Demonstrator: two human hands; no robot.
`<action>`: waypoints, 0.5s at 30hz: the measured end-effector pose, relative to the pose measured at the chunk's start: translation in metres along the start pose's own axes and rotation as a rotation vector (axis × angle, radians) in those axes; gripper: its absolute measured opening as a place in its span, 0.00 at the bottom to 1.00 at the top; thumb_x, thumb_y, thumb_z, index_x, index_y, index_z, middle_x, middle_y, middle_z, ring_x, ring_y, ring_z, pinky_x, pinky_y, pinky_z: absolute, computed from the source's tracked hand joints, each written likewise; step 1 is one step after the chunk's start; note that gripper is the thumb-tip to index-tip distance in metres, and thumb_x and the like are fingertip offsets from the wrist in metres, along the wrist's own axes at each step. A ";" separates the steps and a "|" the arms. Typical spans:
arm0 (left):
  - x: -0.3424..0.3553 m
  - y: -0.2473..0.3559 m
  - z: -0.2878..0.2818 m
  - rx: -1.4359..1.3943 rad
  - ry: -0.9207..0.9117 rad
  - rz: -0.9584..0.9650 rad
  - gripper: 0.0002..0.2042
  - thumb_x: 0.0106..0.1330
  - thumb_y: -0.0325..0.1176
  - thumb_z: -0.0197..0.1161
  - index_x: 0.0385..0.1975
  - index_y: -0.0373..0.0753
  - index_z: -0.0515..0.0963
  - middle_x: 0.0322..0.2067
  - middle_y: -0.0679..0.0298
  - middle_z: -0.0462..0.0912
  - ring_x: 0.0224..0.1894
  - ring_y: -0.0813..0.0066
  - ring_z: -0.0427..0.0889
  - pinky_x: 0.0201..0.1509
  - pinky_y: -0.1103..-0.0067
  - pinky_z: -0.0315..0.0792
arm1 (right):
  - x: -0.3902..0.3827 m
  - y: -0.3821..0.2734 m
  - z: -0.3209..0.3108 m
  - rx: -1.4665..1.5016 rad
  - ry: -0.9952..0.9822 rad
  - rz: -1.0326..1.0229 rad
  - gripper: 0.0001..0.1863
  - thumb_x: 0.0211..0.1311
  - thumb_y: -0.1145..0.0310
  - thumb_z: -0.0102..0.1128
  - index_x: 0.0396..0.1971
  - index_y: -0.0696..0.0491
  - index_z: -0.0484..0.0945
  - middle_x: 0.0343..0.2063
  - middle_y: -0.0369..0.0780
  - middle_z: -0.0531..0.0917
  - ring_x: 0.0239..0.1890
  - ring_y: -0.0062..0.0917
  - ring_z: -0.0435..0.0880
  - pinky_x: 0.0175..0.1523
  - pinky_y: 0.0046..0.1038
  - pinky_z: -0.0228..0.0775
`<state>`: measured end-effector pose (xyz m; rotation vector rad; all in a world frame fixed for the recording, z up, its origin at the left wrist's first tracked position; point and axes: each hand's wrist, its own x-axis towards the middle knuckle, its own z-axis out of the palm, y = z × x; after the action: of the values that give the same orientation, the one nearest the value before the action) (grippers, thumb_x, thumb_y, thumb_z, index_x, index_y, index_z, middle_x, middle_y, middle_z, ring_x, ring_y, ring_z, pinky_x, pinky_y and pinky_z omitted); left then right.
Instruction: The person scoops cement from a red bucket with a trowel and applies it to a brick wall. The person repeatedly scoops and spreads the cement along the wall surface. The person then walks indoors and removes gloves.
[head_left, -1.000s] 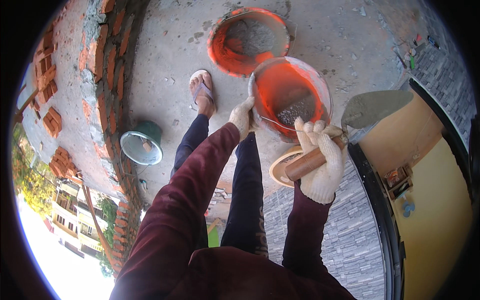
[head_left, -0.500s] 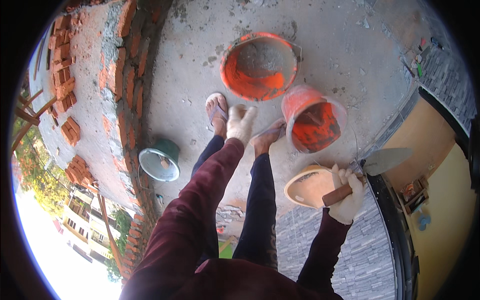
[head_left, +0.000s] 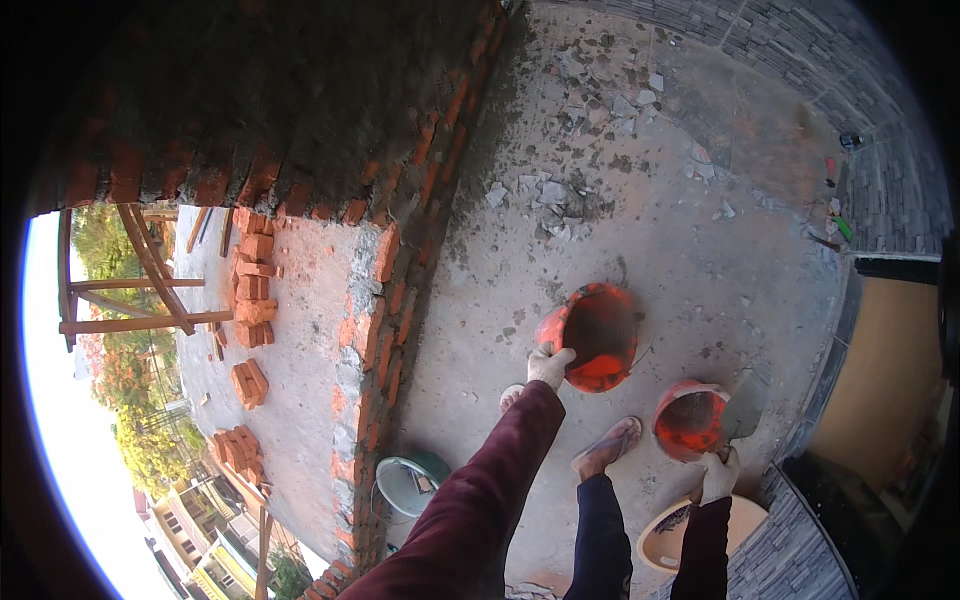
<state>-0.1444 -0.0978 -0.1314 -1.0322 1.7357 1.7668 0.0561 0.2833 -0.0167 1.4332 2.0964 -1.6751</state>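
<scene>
A: Orange bucket (head_left: 597, 337) hangs tilted over the concrete floor (head_left: 690, 230), left hand (head_left: 549, 367) clamped on its near rim.

B: Right hand (head_left: 719, 475) grips a trowel (head_left: 742, 408) beside the smaller tub (head_left: 689, 420). 1 slip probably spills leftover mortar.

The concrete floor (head_left: 690, 250) is open beyond the tilted orange bucket (head_left: 592, 336), with only small rubble (head_left: 560, 200) scattered there. The brick wall (head_left: 400, 290) closes its left edge. Near the feet, the smaller orange bucket (head_left: 688, 418), a green bucket (head_left: 408, 484) and a beige basin (head_left: 668, 535) narrow the way.
</scene>
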 end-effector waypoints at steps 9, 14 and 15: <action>-0.184 0.144 -0.103 0.238 0.013 0.170 0.06 0.58 0.30 0.68 0.30 0.36 0.80 0.26 0.68 0.82 0.26 0.81 0.79 0.31 0.78 0.75 | -0.139 -0.210 0.016 -0.921 -0.483 -0.472 0.17 0.60 0.60 0.61 0.42 0.57 0.71 0.33 0.51 0.83 0.38 0.50 0.84 0.43 0.49 0.75; -0.317 0.270 -0.131 0.446 0.074 0.365 0.12 0.59 0.38 0.67 0.24 0.36 0.74 0.19 0.66 0.74 0.26 0.80 0.74 0.33 0.74 0.71 | -0.220 -0.352 0.121 -1.344 -0.678 -0.863 0.25 0.64 0.68 0.54 0.59 0.62 0.67 0.39 0.52 0.85 0.42 0.47 0.87 0.47 0.40 0.82; -0.326 0.295 -0.133 0.447 0.046 0.419 0.12 0.59 0.37 0.67 0.24 0.36 0.74 0.20 0.66 0.74 0.26 0.80 0.74 0.33 0.74 0.71 | -0.220 -0.362 0.143 -1.380 -0.544 -0.905 0.27 0.65 0.69 0.54 0.62 0.63 0.66 0.39 0.52 0.85 0.42 0.47 0.88 0.48 0.38 0.82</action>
<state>-0.1429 -0.1993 0.3160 -0.5495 2.3638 1.4658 -0.1413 0.0550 0.3132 -0.3555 2.5779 -0.1896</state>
